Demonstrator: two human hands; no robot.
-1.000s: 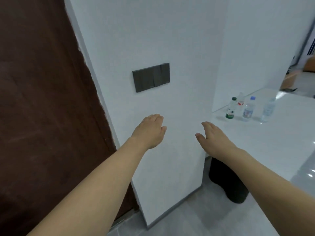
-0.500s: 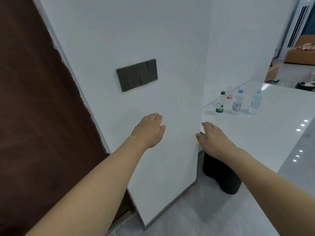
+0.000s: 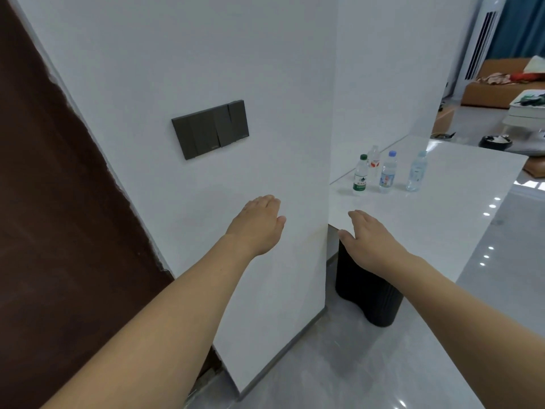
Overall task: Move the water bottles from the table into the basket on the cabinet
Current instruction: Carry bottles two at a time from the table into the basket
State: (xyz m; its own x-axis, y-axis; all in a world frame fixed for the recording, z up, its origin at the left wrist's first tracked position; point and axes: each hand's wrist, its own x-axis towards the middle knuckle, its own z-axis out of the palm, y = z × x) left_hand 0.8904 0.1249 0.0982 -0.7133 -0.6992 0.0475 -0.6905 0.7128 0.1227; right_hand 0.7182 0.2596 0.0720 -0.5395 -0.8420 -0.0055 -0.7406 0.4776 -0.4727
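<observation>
Several small water bottles stand upright near the wall on the white table [image 3: 442, 214]: a green-capped one [image 3: 360, 175], a red-labelled one [image 3: 374, 160] behind it, a blue-capped one [image 3: 387, 172] and a pale blue one [image 3: 416, 172]. My left hand [image 3: 256, 225] is stretched out palm down in front of the white wall, holding nothing. My right hand [image 3: 371, 240] hovers palm down over the table's near corner, fingers apart and empty, well short of the bottles. No basket or cabinet is in view.
A white wall corner [image 3: 327, 172] juts out between my hands, with a dark switch panel [image 3: 211, 128] on it. A brown door [image 3: 59, 231] is at the left. A black bin [image 3: 365, 293] stands under the table. A sofa [image 3: 495, 87] lies far right.
The view has swung to the right and a little closer, so the bottles and table show more fully. Both hands stay outstretched, open and empty.
</observation>
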